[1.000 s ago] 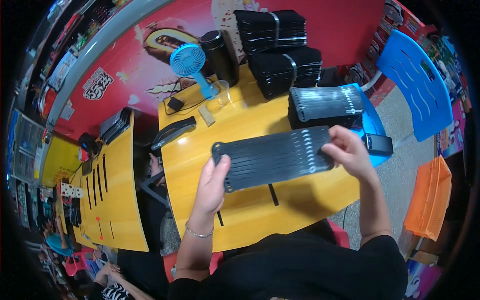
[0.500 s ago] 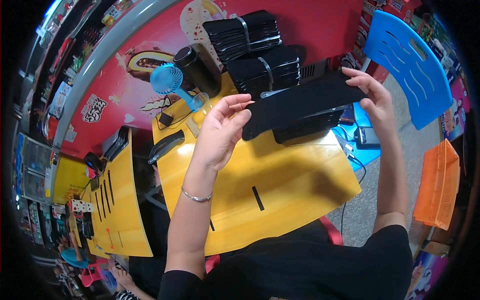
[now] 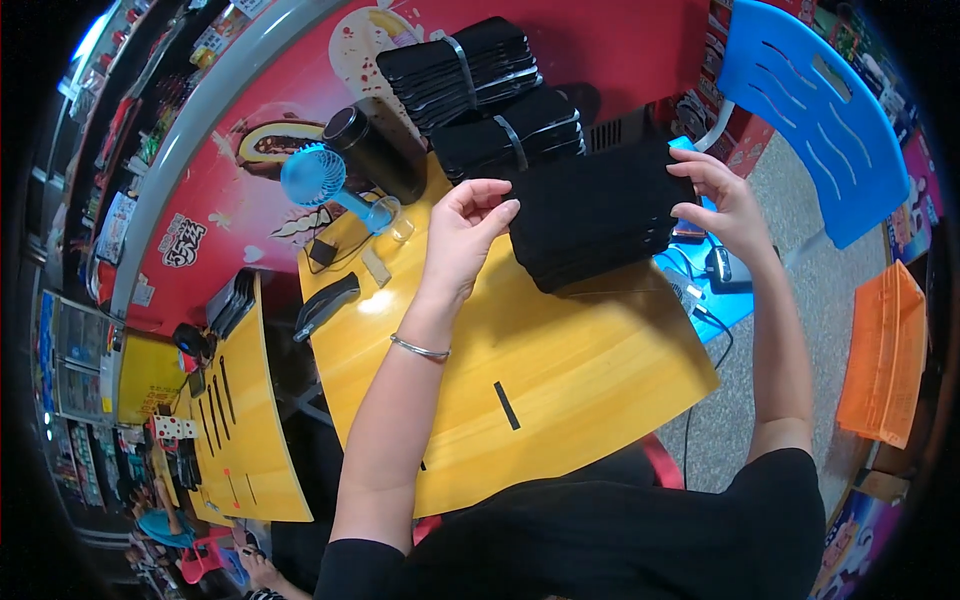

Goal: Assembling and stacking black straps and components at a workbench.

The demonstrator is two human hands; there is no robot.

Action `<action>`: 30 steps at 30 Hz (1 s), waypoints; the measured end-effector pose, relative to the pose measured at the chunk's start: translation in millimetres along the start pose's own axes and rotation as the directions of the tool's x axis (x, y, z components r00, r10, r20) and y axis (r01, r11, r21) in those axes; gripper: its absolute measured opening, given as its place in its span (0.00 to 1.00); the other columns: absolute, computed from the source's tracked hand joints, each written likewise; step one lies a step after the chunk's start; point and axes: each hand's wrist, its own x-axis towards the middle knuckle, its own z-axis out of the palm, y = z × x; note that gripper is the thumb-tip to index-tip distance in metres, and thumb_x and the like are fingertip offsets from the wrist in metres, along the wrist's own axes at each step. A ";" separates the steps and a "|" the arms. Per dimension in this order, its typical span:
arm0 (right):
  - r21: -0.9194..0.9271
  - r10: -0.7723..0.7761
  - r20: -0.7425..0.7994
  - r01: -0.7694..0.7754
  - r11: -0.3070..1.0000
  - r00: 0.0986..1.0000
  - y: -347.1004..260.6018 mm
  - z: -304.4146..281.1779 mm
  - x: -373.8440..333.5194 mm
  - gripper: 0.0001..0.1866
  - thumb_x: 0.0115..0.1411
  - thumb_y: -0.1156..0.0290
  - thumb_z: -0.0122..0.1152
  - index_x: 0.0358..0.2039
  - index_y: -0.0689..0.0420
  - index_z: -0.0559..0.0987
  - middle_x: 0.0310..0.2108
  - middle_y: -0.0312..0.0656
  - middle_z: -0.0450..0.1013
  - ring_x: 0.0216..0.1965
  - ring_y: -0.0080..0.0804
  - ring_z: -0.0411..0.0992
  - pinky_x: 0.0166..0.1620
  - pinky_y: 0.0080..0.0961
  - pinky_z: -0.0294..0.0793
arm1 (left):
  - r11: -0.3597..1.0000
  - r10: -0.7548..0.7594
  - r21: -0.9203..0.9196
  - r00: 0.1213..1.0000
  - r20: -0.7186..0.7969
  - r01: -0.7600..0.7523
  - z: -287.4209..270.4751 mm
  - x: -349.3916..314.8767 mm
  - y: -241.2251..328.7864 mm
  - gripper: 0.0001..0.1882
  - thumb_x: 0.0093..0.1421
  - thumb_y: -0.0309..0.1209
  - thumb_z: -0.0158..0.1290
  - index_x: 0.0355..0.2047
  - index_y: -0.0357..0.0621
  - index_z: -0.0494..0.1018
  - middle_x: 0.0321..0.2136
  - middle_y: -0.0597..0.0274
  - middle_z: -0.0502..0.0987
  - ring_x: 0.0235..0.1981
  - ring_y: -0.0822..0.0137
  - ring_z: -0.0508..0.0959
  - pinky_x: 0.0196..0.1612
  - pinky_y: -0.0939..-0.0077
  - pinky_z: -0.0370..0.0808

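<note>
A flat black piece (image 3: 595, 185), like fabric, lies level on or just above a stack of similar black pieces (image 3: 600, 262) at the back right of the yellow table (image 3: 580, 390). My left hand (image 3: 465, 235) pinches its left end between thumb and fingers. At the other end my right hand (image 3: 728, 205) grips the right edge, thumb below and fingers on top. Behind the stack sit two bundles of black pieces, an upper bundle (image 3: 460, 75) and a lower bundle (image 3: 510, 135), each bound with a pale band. Where the held piece ends and the stack begins is hard to see.
Left of the bundles stand a black bottle (image 3: 375, 155) and a blue handheld fan (image 3: 318, 178). A long black object (image 3: 328, 303) rests at the table's left edge. A dark strip (image 3: 507, 405) marks the tabletop. On the right are a blue chair (image 3: 820, 120) and an orange crate (image 3: 880, 355).
Both hands have brought the black piece from a tilted position in the air down level over the stack. The view has shifted slightly.
</note>
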 end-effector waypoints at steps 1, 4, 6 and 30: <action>-0.033 0.007 0.001 -0.007 0.999 1.000 1.7 0.1 -0.1 0.21 0.46 0.72 0.68 0.44 0.57 0.78 0.54 0.39 0.68 0.45 0.25 0.69 0.46 0.21 0.69 | 1.000 -0.002 0.022 1.000 -0.006 0.002 0.9 0.6 -1.6 0.11 0.53 0.22 0.59 0.38 0.39 0.75 0.30 0.66 0.75 0.31 0.78 0.74 0.36 0.85 0.74; -0.071 0.023 0.008 -0.022 0.997 1.000 1.5 0.7 1.1 0.22 0.46 0.73 0.67 0.44 0.57 0.78 0.54 0.38 0.69 0.41 0.21 0.68 0.42 0.18 0.68 | 0.999 -0.008 0.048 1.000 -0.011 0.008 0.1 1.9 -6.8 0.12 0.53 0.22 0.59 0.39 0.39 0.75 0.31 0.65 0.76 0.31 0.77 0.75 0.37 0.85 0.75; -0.077 0.030 0.015 -0.029 0.997 0.999 2.3 1.4 2.4 0.22 0.45 0.72 0.67 0.44 0.57 0.78 0.53 0.39 0.69 0.40 0.22 0.69 0.41 0.18 0.69 | 0.999 -0.011 0.052 1.000 -0.011 0.012 -2.3 2.9 -12.7 0.12 0.53 0.22 0.59 0.39 0.39 0.76 0.31 0.65 0.76 0.32 0.77 0.75 0.37 0.85 0.75; -0.258 -0.033 0.069 0.050 0.965 0.997 4.2 8.5 5.6 0.21 0.49 0.66 0.69 0.45 0.53 0.78 0.54 0.40 0.69 0.50 0.35 0.71 0.41 0.24 0.73 | 0.966 0.086 0.250 0.993 -0.075 -0.065 -2.6 3.2 -24.1 0.10 0.52 0.23 0.59 0.36 0.38 0.78 0.29 0.64 0.77 0.29 0.77 0.75 0.35 0.85 0.73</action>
